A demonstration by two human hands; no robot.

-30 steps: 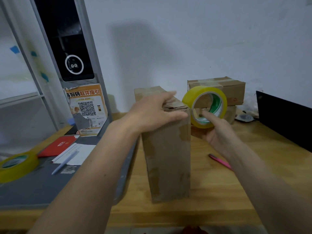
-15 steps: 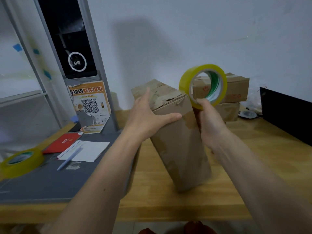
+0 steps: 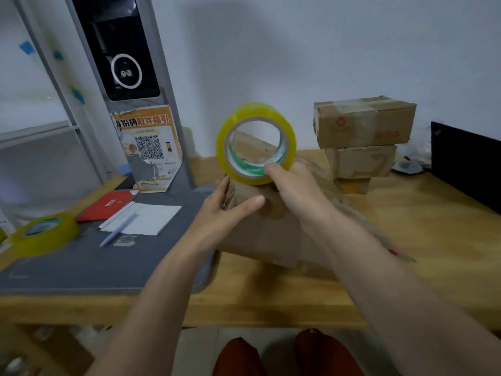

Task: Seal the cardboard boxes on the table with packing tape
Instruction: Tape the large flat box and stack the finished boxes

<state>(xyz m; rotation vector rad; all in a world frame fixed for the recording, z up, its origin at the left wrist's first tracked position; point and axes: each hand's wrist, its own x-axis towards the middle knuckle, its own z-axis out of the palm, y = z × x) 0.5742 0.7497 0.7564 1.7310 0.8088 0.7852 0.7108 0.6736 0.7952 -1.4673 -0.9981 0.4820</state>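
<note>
A long brown cardboard box [image 3: 260, 237] lies tipped over on the wooden table [image 3: 423, 240], its flapped end turned toward me. My left hand [image 3: 225, 213] holds that end, fingers behind the flaps and thumb laid across the front. My right hand [image 3: 292, 185] grips a yellow roll of packing tape [image 3: 256, 142], thumb hooked through its core, and holds it upright just above the box's end. Three more cardboard boxes [image 3: 363, 126] are stacked at the back right, the top one taped.
A second yellow tape roll [image 3: 44, 232] lies at the far left on a grey mat [image 3: 81, 264]. A red booklet [image 3: 108, 204], white paper [image 3: 146, 218] and a pen [image 3: 119, 229] lie there too. A grey kiosk [image 3: 127, 50] stands behind. A black panel [image 3: 466, 161] borders the right.
The box went from upright to tilted, then down onto its side. My right hand carried the tape roll from the box's right side to above its end. My left hand stayed on the flaps.
</note>
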